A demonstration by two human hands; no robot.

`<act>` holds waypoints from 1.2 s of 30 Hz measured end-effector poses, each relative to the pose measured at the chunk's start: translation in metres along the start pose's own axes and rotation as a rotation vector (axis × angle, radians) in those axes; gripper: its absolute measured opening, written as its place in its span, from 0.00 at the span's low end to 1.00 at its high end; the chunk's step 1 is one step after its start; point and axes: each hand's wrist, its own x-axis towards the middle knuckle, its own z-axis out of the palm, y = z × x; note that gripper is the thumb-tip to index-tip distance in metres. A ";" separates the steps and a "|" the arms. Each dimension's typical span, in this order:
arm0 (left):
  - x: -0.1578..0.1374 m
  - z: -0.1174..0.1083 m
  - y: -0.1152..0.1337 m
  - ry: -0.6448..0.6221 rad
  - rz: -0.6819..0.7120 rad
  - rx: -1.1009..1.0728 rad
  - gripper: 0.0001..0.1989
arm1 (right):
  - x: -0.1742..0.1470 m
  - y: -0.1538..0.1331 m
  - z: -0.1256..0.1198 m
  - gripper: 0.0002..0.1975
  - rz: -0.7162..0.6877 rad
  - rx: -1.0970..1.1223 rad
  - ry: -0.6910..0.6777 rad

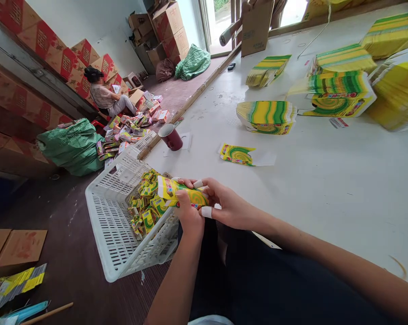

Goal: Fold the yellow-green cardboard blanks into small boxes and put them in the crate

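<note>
Between my two hands is a small yellow and green printed carton (170, 188), held over the near rim of a white plastic basket (105, 234). My left hand (189, 216) grips it from below, thumb pressed on its printed face. At its right end, the fingers of my right hand (224, 201) close around it, with white tape on the thumb and a finger. Folded yellow-green cartons (149, 212) fill part of the basket. A single flat carton blank (239, 155) lies on the white table (325, 189) beyond my hands.
Stacks of carton blanks (266, 117) stand farther back on the table. A maroon mug (171, 137) sits near its left edge. Another person (105, 92) sits on the floor by a heap of colourful boxes (125, 131). A green sack (70, 146) and red-brown cardboard boxes (48, 45) stand left.
</note>
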 end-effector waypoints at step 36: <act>0.022 -0.018 0.029 -0.572 0.021 1.233 0.27 | -0.004 -0.010 -0.028 0.20 -0.546 -0.814 0.568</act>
